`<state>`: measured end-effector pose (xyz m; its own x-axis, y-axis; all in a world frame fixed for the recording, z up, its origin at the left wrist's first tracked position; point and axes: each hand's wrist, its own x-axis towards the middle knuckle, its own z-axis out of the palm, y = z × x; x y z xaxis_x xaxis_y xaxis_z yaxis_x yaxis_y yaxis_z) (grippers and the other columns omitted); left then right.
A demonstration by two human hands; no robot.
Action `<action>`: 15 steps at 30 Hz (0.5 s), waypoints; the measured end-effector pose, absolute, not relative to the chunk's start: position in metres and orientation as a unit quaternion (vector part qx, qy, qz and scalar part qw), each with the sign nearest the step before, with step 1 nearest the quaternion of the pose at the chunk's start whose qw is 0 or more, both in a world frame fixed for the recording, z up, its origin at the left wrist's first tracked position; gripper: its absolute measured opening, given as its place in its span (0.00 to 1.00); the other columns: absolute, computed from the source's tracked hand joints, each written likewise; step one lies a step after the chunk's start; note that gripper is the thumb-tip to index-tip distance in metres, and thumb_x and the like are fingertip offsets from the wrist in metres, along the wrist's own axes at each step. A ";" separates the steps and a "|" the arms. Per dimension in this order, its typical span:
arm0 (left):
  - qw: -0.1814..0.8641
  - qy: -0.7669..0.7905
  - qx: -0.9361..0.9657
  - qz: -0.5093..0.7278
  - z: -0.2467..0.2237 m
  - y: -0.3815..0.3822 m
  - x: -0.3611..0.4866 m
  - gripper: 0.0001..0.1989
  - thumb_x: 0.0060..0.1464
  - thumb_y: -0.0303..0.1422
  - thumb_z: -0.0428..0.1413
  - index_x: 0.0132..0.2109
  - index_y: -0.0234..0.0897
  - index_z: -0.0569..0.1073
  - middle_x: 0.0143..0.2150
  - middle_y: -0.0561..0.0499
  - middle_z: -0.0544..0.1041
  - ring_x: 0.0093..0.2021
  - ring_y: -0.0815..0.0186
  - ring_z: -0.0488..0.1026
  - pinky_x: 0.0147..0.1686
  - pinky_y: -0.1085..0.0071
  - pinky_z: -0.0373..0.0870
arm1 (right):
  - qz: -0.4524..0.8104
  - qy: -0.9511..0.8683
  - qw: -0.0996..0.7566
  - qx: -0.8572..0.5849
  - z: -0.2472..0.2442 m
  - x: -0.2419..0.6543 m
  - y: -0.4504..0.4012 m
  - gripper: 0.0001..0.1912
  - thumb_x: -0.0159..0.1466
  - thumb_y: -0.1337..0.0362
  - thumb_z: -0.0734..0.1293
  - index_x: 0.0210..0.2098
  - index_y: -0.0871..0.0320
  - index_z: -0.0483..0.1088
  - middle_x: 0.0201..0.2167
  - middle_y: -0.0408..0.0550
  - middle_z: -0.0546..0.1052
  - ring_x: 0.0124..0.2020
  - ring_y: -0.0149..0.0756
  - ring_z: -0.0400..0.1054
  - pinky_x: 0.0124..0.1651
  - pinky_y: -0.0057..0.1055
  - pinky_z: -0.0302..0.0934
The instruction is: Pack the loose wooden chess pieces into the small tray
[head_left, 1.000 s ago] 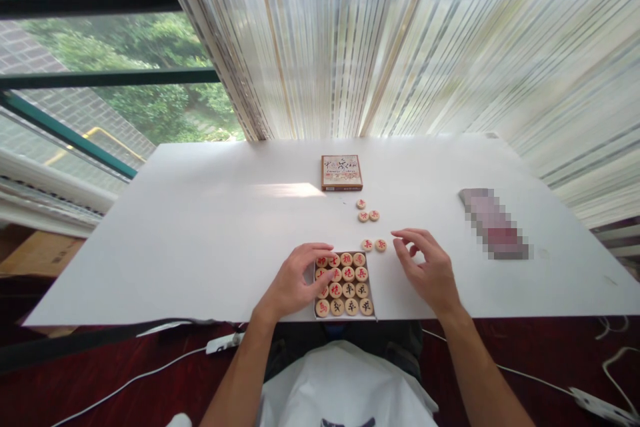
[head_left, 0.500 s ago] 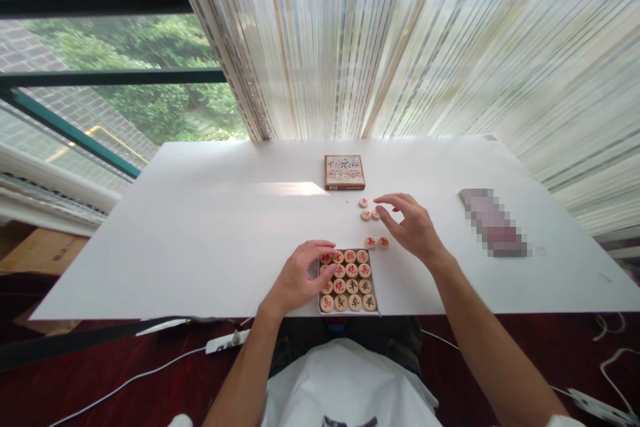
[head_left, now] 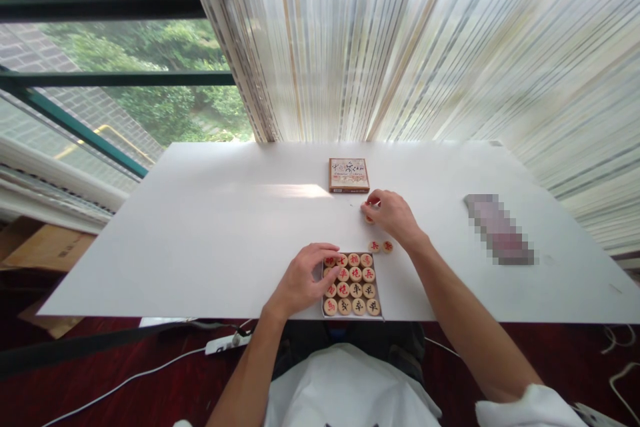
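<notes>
Near the front table edge sits an open tray box (head_left: 379, 293) packed with round wooden Chinese chess pieces (head_left: 355, 274), marked in red or black characters. My left hand (head_left: 307, 278) lies over the box's left side, thumb and fingers apart, touching the upper left pieces and hiding some. Farther off, my right hand (head_left: 390, 212) has its fingertips pinched together on a xiangqi piece at the table; that piece is mostly hidden. One more loose piece (head_left: 369, 219) peeks out under those fingers. Two red-marked pieces (head_left: 375, 247) lie side by side between the right hand and the box.
A printed box lid (head_left: 349, 175) reading Chinese chess rests toward the back of the white table (head_left: 200, 247). On the right lies a blurred-out flat object (head_left: 500, 230). String curtains and a window stand behind the table. A power strip (head_left: 227, 343) is below the front edge.
My right hand has moved left and closed its fingers over the loose pieces that showed before. My left hand keeps its place on the box. The view has shifted slightly.
</notes>
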<state>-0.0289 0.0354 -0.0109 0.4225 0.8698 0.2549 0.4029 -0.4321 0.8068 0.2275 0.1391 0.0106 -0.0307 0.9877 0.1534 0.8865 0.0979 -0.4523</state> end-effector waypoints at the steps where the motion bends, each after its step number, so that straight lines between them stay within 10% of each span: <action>1: 0.338 0.412 0.773 0.345 -0.011 0.035 -0.029 0.11 0.64 0.34 0.60 0.52 0.41 0.80 0.56 0.44 0.80 0.57 0.58 0.76 0.61 0.58 0.72 | 0.115 -0.709 0.219 -0.660 0.010 0.226 0.140 0.06 0.65 0.61 0.69 0.36 0.57 0.76 0.36 0.51 0.80 0.39 0.43 0.71 0.44 0.38 0.63; 15: 0.359 0.403 0.759 0.364 -0.009 0.036 -0.029 0.10 0.66 0.33 0.58 0.52 0.41 0.79 0.56 0.44 0.78 0.58 0.59 0.75 0.61 0.59 0.72 | 0.225 -0.727 0.395 -0.515 0.039 0.216 0.074 0.10 0.67 0.62 0.69 0.48 0.54 0.75 0.42 0.48 0.78 0.35 0.33 0.75 0.38 0.32 0.73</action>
<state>-0.0286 0.0361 -0.0086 0.4109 0.8727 0.2638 0.3501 -0.4182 0.8382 0.2158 0.0736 0.0394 -0.1579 0.9259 0.3432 0.5711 0.3692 -0.7332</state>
